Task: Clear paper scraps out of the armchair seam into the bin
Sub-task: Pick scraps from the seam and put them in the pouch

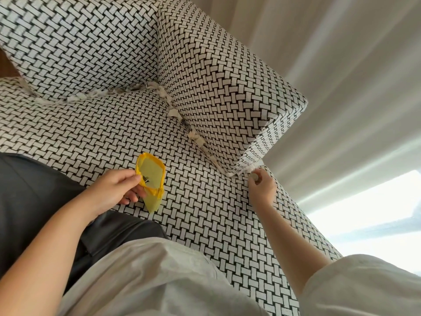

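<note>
- Head view: the armchair's seat point(102, 128), back point(79, 46) and armrest point(227, 87) are all covered in one black-and-white basket-weave cloth.
- The scraps point(196, 137), white and torn, are wedged in the seam. One line runs along the foot of the back, and another runs forward between the seat and the armrest in separate clumps.
- The front scrap point(242, 172) sticks out of the seam at the armrest's front corner.
- The right hand point(260, 187) reaches to that corner with its fingers curled, and its fingertips are pinched narrowly on the front scrap.
- The left hand point(114, 188) hangs over the near part of the seat and grips a small yellow bag point(151, 176) by the rim, thumb on top and fingers underneath.
- The bag's mouth gapes wide towards the camera, and its pointed bottom hangs down onto the seat. A small dark speck shows beside the thumb.
- The bag is well apart from the front scrap, with bare seat between them.
- Dark trousers point(27, 201) fill the lower left, and a pale shirt point(159, 281) and sleeve point(364, 286) cover the bottom of the frame, hiding the seat's near edge.
- Pale curtains point(341, 65) hang behind the armrest, with a bright washed-out patch point(376, 213) below them.
- A strip of brown wood point(5, 65) shows at the left edge, beside the back.
</note>
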The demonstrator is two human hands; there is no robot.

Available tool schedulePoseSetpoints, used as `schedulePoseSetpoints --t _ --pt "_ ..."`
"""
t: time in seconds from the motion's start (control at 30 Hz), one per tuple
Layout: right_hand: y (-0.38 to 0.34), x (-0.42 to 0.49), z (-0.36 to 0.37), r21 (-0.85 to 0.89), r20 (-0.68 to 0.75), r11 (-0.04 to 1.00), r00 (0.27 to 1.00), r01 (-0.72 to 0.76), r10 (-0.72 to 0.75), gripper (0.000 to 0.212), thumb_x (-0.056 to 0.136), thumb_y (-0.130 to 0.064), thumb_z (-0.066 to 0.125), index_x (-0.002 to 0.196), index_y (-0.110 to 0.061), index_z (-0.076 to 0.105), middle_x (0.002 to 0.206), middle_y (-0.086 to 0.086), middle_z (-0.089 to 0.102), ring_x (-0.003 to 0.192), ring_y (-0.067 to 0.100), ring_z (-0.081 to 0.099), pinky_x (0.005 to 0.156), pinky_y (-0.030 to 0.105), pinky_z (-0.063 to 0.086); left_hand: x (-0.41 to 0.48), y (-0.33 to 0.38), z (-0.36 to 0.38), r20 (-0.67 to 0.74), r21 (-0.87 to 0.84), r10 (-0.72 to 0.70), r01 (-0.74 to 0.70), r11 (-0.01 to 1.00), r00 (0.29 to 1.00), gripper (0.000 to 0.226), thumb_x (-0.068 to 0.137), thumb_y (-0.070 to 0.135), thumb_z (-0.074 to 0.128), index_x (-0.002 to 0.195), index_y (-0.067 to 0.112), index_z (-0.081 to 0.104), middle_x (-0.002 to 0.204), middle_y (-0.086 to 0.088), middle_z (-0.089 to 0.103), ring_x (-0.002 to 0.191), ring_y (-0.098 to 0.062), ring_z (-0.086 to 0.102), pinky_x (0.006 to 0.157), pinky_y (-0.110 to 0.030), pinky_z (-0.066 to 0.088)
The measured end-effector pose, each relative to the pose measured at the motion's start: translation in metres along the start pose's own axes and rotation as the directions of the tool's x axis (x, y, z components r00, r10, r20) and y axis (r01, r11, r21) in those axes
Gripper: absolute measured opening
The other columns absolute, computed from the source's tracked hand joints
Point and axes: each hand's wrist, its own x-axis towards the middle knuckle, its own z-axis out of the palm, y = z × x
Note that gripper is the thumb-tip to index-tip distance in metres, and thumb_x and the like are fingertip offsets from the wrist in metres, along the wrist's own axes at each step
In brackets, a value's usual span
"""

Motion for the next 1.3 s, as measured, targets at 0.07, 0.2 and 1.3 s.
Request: schedulePoseSetpoints --t 0.07,0.2,1.3 --pt "0.001 -0.012 0.002 -0.029 0.034 0.992 0.992 0.126 -0.125 0.018 0.087 -0.002 0.051 0.087 -0.008 0.069 0.079 0.005 0.067 0.071 0.019 0.057 0.066 0.026 0.046 0.000 0.000 0.000 0.001 0.009 0.004 -0.004 1.000 1.000 0.026 0.097 0.013 0.040 0.084 0.001 0.060 0.065 0.003 0.071 0.049 -0.002 0.057 0.055 -0.023 0.044" --pt "0.000 -0.022 0.003 -0.101 0.150 0.926 0.926 0.364 -0.347 0.022 0.088 0.002 0.054 0.102 -0.003 0.070 0.098 0.011 0.070 0.098 0.025 0.054 0.082 0.022 0.037 -0.001 0.000 0.000 -0.001 0.010 0.001 -0.001 1.000 1.000 0.026 0.097 0.014 0.040 0.086 0.000 0.060 0.066 0.002 0.071 0.051 -0.003 0.057 0.056 -0.023 0.044" --pt "-0.165 -0.086 0.029 0.309 0.603 0.690 0.426 0.654 -0.674 0.039 0.085 -0.033 0.061 0.116 -0.012 0.051 0.086 -0.004 0.056 0.071 0.011 0.056 0.066 0.026 0.053 0.002 0.000 -0.003 -0.236 -0.085 0.006 -0.027 0.996 0.972 0.029 0.098 0.014 0.037 0.075 0.013 0.055 0.067 -0.002 0.060 0.048 -0.006 0.051 0.045 -0.016 0.040"
